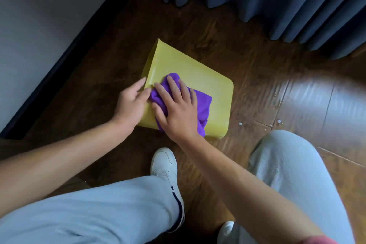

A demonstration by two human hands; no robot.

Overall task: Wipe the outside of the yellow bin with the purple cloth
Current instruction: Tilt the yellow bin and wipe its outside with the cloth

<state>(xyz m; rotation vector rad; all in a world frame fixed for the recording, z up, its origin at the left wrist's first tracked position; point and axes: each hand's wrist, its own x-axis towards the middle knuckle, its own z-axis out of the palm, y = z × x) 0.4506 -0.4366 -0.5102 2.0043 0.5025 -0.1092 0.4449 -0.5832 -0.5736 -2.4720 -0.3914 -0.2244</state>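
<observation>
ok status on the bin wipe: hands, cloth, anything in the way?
Right hand flat on purple cloth, pressing it to yellow bin. Left hand steadies bin's left edge, fingers open. Bin on its side on floor. Nothing blocking.

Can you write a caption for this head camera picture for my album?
Right hand presses a purple cloth on a yellow bin lying on the wooden floor, left hand steadying its edge.

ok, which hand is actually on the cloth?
The right hand, flat on the purple cloth atop the bin. The left hand only steadies the bin's left edge.
</observation>
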